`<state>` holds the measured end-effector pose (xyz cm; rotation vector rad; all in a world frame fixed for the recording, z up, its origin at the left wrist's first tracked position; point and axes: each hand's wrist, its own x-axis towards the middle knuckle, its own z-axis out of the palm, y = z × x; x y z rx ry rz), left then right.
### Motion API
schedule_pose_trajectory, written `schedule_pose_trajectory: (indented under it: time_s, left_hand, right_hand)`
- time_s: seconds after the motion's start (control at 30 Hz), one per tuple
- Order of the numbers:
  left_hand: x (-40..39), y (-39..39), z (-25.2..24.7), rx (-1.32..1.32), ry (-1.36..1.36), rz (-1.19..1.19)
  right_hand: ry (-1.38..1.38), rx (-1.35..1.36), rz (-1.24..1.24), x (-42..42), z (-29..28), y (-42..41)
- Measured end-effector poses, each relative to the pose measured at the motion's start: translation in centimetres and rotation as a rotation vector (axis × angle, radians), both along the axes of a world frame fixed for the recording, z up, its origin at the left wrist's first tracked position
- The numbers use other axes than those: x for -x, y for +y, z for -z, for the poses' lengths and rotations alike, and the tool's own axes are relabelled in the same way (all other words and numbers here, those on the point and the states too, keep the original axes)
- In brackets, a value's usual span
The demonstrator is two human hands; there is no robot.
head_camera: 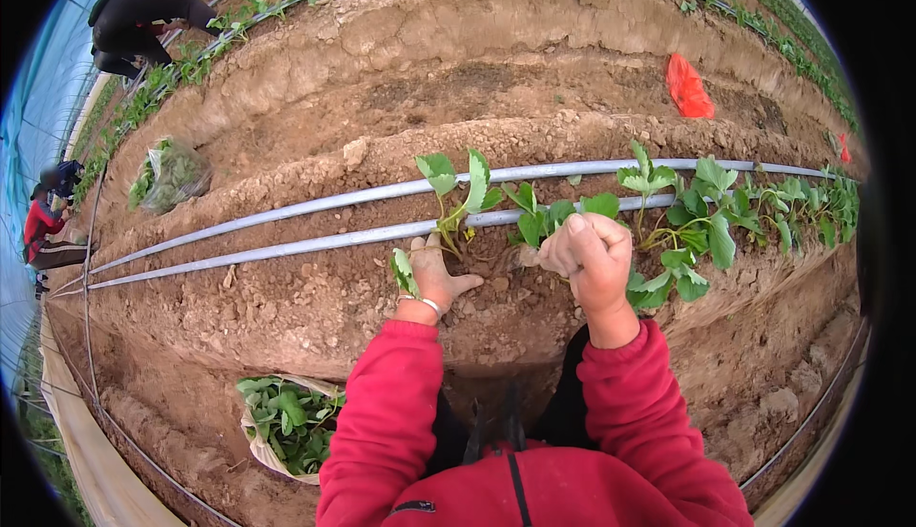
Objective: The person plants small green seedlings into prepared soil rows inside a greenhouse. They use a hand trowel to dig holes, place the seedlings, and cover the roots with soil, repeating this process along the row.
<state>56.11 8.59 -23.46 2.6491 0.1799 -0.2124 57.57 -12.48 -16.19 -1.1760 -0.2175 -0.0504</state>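
Observation:
My left hand [435, 275] lies on the soil at the base of a young strawberry plant [456, 201], thumb spread away from the fingers. The plant's stems rise beside my fingertips, and one leaf [404, 271] hangs over the back of the hand. To the right, my right hand [590, 251] is curled into a fist just above the soil ridge [343, 298]. Whether it grips something is hidden by the fingers. Strawberry leaves [533, 219] show just behind this fist, and a larger strawberry plant [705, 223] grows to its right.
Two grey drip pipes [343, 241] [336, 200] run along the ridge. A sack [261, 441] of strawberry seedlings [290, 416] lies at lower left. Beyond are a clear plastic bag [179, 178], a red bag [688, 89], a bending person [136, 19] and people [46, 223] at far left.

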Motion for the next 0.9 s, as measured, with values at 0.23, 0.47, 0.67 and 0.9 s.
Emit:
schedule_pose_trajectory:
  time_s: [0.23,0.47,0.67,0.9]
  left_hand:
    - [-0.4,0.5,0.8,0.14,-0.117,-0.032]
    - [-0.2,-0.5,1.4,0.202,-0.185,0.028]
    - [-0.9,0.2,2.9,0.169,-0.208,0.092]
    - [-0.9,-0.7,2.2,0.296,-0.148,-0.059]
  right_hand:
    - [0.089,-0.07,-0.073,-1.0,0.2,0.6]
    - [0.13,-0.109,-0.053,-1.3,1.1,0.5]
    - [0.157,-0.178,-0.053,-1.5,1.0,-0.2]
    - [0.158,-0.202,-0.071,-1.8,0.2,-1.2]
